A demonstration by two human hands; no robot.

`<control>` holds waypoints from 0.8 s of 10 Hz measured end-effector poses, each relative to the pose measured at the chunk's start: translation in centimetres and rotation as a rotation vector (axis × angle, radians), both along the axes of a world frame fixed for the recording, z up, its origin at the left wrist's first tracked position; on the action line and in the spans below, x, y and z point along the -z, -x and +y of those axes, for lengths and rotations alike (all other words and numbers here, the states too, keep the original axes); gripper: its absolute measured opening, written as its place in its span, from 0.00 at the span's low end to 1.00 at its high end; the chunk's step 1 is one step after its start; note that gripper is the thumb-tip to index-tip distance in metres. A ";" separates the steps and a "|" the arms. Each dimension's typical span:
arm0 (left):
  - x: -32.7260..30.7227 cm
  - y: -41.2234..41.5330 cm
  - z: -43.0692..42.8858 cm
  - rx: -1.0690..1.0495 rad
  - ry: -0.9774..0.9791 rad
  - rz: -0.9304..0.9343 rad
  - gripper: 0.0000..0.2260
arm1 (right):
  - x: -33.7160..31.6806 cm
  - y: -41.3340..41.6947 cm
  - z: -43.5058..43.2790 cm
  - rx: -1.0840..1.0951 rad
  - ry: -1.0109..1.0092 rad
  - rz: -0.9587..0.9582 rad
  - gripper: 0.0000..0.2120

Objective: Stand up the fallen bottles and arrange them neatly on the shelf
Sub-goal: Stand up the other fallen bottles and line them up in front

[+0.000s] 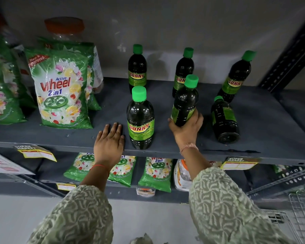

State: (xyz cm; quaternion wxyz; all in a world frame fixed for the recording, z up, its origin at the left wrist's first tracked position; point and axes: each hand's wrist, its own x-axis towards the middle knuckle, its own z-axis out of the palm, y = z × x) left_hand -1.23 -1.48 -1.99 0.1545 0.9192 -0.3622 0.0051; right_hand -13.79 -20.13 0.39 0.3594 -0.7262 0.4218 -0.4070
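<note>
Patterned green-and-white sleeves (81, 213) fill the near edge of the view, one on each arm, reaching up to a dark grey metal shelf (264, 120). On the shelf's front lip the left hand (109, 140) lies flat, palm down, its fingers (115, 128) stretched out and close together, holding nothing, just to the 9 o'clock side of an upright front bottle (140, 120) with a green cap and a "SUNNY" label. At that bottle's 3 o'clock the right hand (186, 128) has its fingers (199, 117) clamped round the base of a held bottle (184, 103), which is tilted slightly with its cap toward 12 o'clock; whether its base touches the shelf cannot be told. Further toward 3 o'clock a fallen bottle (224, 118) lies on its side, base facing the front edge and cap pointing to the back. Three more back bottles (137, 69) stand upright in a spaced row along the rear. Toward 9 o'clock, green detergent pouches (62, 88) marked "Active Wheel 2in1" lean upright, with an orange-lidded jar (64, 27) behind them. Behind the shelf is a plain pale wall (183, 23). Yellow price tags (36, 153) hang from the front edge, more pouches sit on the lower shelf (99, 186), and a wire basket (299, 213) shows at 4 o'clock.
</note>
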 end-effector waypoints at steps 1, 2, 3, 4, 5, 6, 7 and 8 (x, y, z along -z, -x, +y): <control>0.2 -0.1 0.0 0.001 -0.010 -0.006 0.27 | -0.6 0.6 0.3 0.001 -0.097 -0.082 0.39; 0.3 -0.2 0.0 0.005 -0.017 -0.007 0.27 | -1.2 1.1 0.5 -0.097 -0.209 -0.158 0.41; 0.3 -0.3 0.0 0.007 -0.013 -0.010 0.28 | -0.9 0.8 0.0 -0.067 -0.110 -0.046 0.50; 0.4 -0.4 0.1 0.009 -0.014 -0.012 0.28 | -0.7 1.1 -0.4 -0.082 -0.153 -0.096 0.42; 0.5 -0.4 0.1 0.012 -0.017 -0.008 0.28 | -0.7 1.7 -1.2 -0.145 -0.229 -0.067 0.34; 0.4 -0.3 0.1 0.010 -0.014 -0.006 0.27 | -0.7 1.8 -1.6 -0.189 -0.236 -0.059 0.40; 0.4 -0.3 0.0 0.008 -0.013 -0.003 0.27 | -0.5 1.7 -1.5 -0.145 -0.139 0.000 0.45; 0.4 -0.3 0.0 0.005 -0.018 -0.002 0.27 | -0.5 2.2 -1.9 -0.202 -0.219 -0.027 0.32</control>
